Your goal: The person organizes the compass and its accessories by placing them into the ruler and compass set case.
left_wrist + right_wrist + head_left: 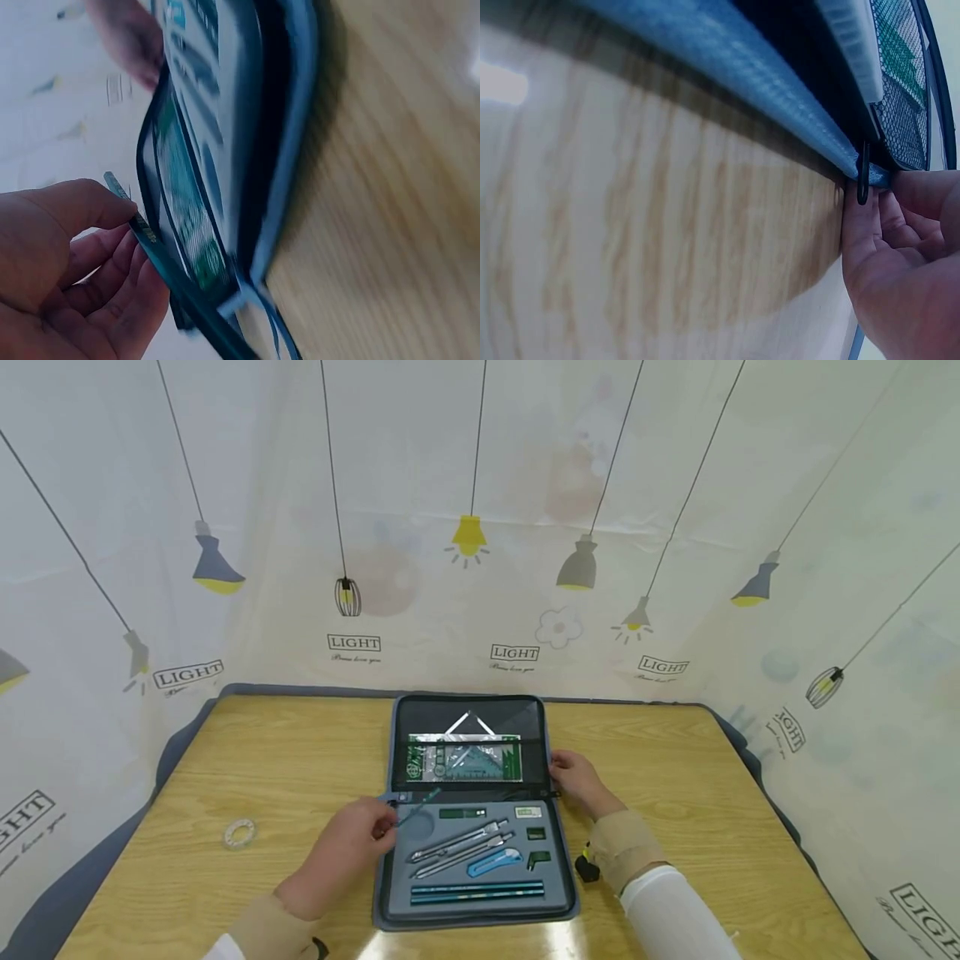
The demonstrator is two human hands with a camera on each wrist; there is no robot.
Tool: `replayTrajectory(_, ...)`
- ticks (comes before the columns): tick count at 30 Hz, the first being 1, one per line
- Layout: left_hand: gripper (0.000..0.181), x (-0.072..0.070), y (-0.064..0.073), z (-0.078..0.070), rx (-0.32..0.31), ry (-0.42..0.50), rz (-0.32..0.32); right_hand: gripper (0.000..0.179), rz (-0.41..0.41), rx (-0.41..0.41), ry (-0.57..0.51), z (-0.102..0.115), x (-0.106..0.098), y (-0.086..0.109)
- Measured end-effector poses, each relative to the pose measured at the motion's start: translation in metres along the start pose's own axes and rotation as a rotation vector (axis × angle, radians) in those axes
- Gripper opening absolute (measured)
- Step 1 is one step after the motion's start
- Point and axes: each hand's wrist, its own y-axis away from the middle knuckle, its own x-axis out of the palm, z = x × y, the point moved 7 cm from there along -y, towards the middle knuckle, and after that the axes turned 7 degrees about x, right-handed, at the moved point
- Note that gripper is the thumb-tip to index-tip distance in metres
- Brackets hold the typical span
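Note:
A blue zip stationery case [382, 893] lies open on the table, its lid standing up at the back. My left hand [352, 839] is by its left edge, pinching a dark green pencil [169, 266] between thumb and fingers. In the head view the pencil slants over the tray's upper left corner, near a round recess. On the other side, my right hand [581, 781] pinches the case's right edge by the hinge, beside a black zipper pull [864, 174]. The grey tray holds two pencils [477, 892], a blue utility knife [495, 862] and two silver compass-like tools [457, 843].
Behind the lid's mesh pocket sits a ruler set [468, 760]. An eraser [528, 812], a green lead box [462, 813] and small green pieces [537, 860] fill other tray slots. A whitish tape roll [240, 833] lies left on the wooden table [300, 743]. A printed cloth surrounds the table.

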Motion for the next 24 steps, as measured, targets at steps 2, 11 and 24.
replayTrajectory(2, 0.005, 0.009, -0.001, -0.014, 0.067, 0.004, 0.027, 0.037, 0.001, 0.009, -0.003, 0.0, 0.0, 0.0)
replayTrajectory(11, 0.008, 0.048, 0.001, -0.063, 0.297, -0.039, 0.173, 0.038, 0.011, 0.001, 0.008, 0.001, 0.001, 0.001)
replayTrajectory(24, 0.006, 0.087, 0.015, -0.101, 0.395, -0.072, 0.365, 0.039, 0.01, 0.009, 0.024, 0.001, 0.001, 0.001)
